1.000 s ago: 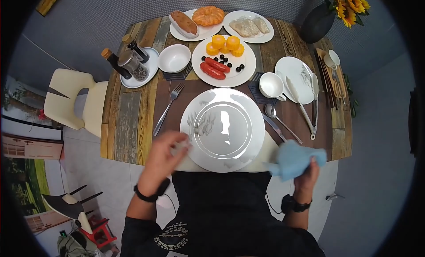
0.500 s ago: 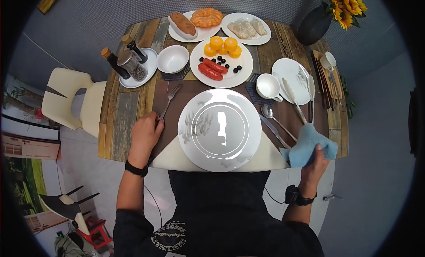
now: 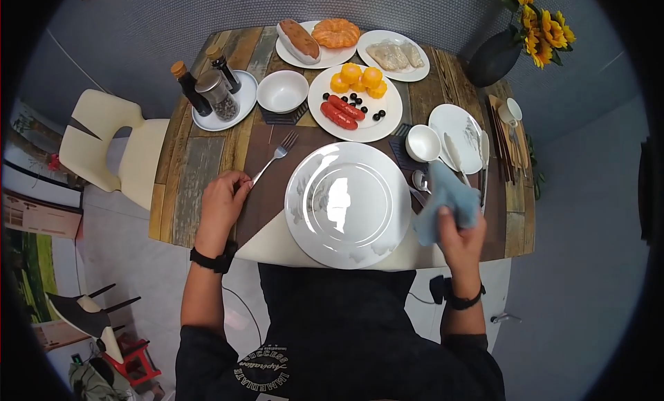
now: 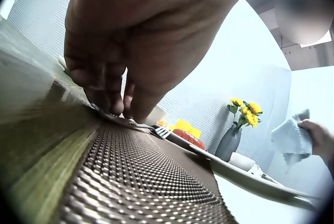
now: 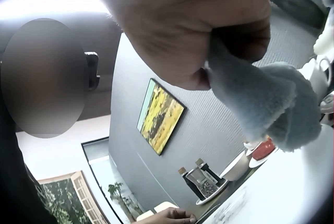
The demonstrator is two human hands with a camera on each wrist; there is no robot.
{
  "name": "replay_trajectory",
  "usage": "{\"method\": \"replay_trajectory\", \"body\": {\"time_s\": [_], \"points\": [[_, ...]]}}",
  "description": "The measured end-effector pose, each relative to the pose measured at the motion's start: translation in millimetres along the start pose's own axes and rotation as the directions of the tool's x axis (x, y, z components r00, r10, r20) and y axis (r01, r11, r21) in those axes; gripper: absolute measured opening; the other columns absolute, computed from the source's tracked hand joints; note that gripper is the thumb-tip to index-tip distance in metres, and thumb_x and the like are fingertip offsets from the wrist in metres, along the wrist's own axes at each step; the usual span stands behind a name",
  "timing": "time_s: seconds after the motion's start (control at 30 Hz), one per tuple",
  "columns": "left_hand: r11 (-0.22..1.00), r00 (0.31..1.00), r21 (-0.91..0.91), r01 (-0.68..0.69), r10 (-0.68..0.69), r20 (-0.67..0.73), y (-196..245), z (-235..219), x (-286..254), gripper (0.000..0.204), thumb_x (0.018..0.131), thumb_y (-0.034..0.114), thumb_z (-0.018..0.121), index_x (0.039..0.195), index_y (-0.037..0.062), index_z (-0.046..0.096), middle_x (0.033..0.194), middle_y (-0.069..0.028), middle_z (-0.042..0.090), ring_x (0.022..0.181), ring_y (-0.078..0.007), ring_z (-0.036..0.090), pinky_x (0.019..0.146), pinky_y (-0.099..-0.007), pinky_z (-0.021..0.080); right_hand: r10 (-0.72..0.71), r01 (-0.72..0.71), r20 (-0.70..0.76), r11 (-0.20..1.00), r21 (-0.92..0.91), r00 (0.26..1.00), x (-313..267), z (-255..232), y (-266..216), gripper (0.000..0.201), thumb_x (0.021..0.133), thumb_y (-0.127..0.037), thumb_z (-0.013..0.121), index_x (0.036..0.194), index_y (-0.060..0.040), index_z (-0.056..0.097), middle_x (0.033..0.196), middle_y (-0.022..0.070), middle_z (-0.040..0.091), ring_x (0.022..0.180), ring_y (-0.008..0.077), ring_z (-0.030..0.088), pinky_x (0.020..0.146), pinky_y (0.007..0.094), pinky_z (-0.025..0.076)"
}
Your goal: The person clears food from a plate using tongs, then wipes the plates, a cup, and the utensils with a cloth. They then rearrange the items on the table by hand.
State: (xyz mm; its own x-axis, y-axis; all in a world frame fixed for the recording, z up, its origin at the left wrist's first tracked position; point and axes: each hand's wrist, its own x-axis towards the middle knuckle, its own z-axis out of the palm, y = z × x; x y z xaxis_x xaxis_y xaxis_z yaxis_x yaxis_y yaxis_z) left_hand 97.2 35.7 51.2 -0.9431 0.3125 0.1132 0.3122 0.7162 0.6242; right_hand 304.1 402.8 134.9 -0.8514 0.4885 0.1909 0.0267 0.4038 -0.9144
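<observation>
My left hand [image 3: 223,202] is at the left side of the brown placemat [image 3: 266,176]. Its thumb and fingers pinch the handle end of a metal fork [image 3: 282,150], tines pointing away from me; the left wrist view shows the fork [image 4: 160,130] low over the mat. My right hand [image 3: 462,240] grips a bunched light blue cloth [image 3: 446,202], raised over the right side of the setting. The cloth [image 5: 266,96] hangs from the curled fingers in the right wrist view. Between the hands lies a large white plate [image 3: 373,225]. A spoon [image 3: 420,180] is partly hidden behind the cloth.
Beyond stand a plate [image 3: 384,128] of corn, sausages and black berries, a white bowl [image 3: 282,93] and a cup [image 3: 422,144]. Tongs [image 3: 453,152] lean on a side plate [image 3: 446,115]. Bottles and a grinder [image 3: 220,100] crowd the left; a vase [image 3: 492,59] stands at the back right.
My left hand has moved left from the big plate's edge and taken hold of the fork's handle. The right hand carried the cloth rightward, then back left and farther over the table.
</observation>
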Motion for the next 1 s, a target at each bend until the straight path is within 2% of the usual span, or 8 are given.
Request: {"method": "replay_trajectory", "body": {"time_s": [0.2,0.3,0.4,0.57,0.63,0.73,0.87,1.0], "points": [[0.998,0.999,0.049,-0.035,0.034,0.015,14.2,-10.4,-13.2,0.026,0.083,0.018,0.079,0.1,-0.0002,0.07,0.096,-0.0178,0.07,0.09,-0.0349,0.067,0.079,-0.0423,0.052,-0.178,0.319,0.327,0.833,-0.451,0.928,45.2,64.5,8.3,0.048,0.085,-0.01,0.072,0.131,-0.0016,0.061,0.113,0.0209,0.066,0.098,0.0333,0.069,0.081,0.0385,0.057],[0.997,0.997,0.028,-0.067,0.066,0.04,29.4,-10.9,-31.4,0.045,0.077,0.021,0.084,0.113,-0.0002,0.066,0.107,-0.018,0.069,0.102,-0.0365,0.064,0.086,-0.043,0.051,0.105,0.325,0.527,0.682,-0.655,0.843,46.5,89.1,-16.3,0.057,0.088,-0.022,0.072,0.14,-0.0062,0.055,0.134,0.0253,0.053,0.108,0.0411,0.064,0.088,0.0471,0.056],[0.992,0.988,-0.031,-0.12,0.123,0.097,51.1,5.2,-59.1,0.074,0.069,0.03,0.09,0.129,-0.0007,0.058,0.123,-0.0185,0.064,0.117,-0.0378,0.059,0.096,-0.0443,0.047,-0.076,0.487,0.586,0.647,-0.587,0.807,40.7,103.2,-0.4,0.057,0.088,-0.022,0.072,0.14,-0.0064,0.056,0.137,0.0253,0.051,0.11,0.0413,0.062,0.089,0.0468,0.055],[0.988,0.977,0.025,-0.154,0.148,0.156,58.2,31.4,-76.5,0.111,0.058,0.047,0.093,0.146,0.0,0.045,0.141,-0.0173,0.056,0.133,-0.0373,0.048,0.108,-0.0472,0.036,-0.111,0.594,0.642,0.522,-0.612,0.759,50.4,119.3,43.0,0.052,0.087,-0.008,0.06,0.138,0.0023,0.055,0.142,0.0268,0.05,0.109,0.0405,0.061,0.091,0.0456,0.055],[0.984,0.977,0.007,-0.177,0.175,0.125,50.5,37.0,-78.4,0.113,0.056,0.054,0.092,0.145,0.0002,0.048,0.141,-0.0156,0.057,0.134,-0.0351,0.047,0.11,-0.0476,0.031,-0.05,0.489,0.532,0.473,-0.733,0.845,55.1,123.2,45.1,0.055,0.083,-0.009,0.067,0.135,0.0054,0.056,0.141,0.0256,0.05,0.113,0.0409,0.058,0.098,0.0454,0.05],[0.969,0.968,0.05,-0.24,0.235,0.091,45.0,40.9,-81.2,0.111,0.055,0.056,0.091,0.143,-0.0001,0.05,0.141,-0.0144,0.057,0.133,-0.0349,0.048,0.109,-0.0473,0.033,-0.076,0.475,0.508,0.495,-0.727,0.858,51.0,144.6,44.6,0.053,0.084,-0.009,0.066,0.133,0.0096,0.056,0.139,0.0267,0.051,0.114,0.0407,0.056,0.099,0.0447,0.048],[0.973,0.969,0.027,-0.229,0.225,0.105,43.1,43.7,-80.0,0.115,0.052,0.056,0.092,0.143,-0.0005,0.05,0.142,-0.016,0.056,0.133,-0.0367,0.047,0.11,-0.048,0.032,-0.216,0.743,0.781,0.528,-0.412,0.586,34.2,166.3,21.1,0.05,0.081,-0.005,0.067,0.127,0.0103,0.058,0.135,0.0276,0.053,0.114,0.0414,0.055,0.101,0.0429,0.046],[0.971,0.968,0.045,-0.233,0.228,0.101,41.5,44.6,-80.1,0.116,0.052,0.058,0.091,0.143,-0.0012,0.05,0.142,-0.0159,0.056,0.133,-0.0364,0.047,0.111,-0.048,0.031,-0.245,0.539,0.644,0.784,-0.308,0.724,35.9,144.6,21.2,0.054,0.076,0.004,0.07,0.129,0.0036,0.061,0.137,0.0272,0.053,0.119,0.0432,0.056,0.103,0.045,0.047]]}}
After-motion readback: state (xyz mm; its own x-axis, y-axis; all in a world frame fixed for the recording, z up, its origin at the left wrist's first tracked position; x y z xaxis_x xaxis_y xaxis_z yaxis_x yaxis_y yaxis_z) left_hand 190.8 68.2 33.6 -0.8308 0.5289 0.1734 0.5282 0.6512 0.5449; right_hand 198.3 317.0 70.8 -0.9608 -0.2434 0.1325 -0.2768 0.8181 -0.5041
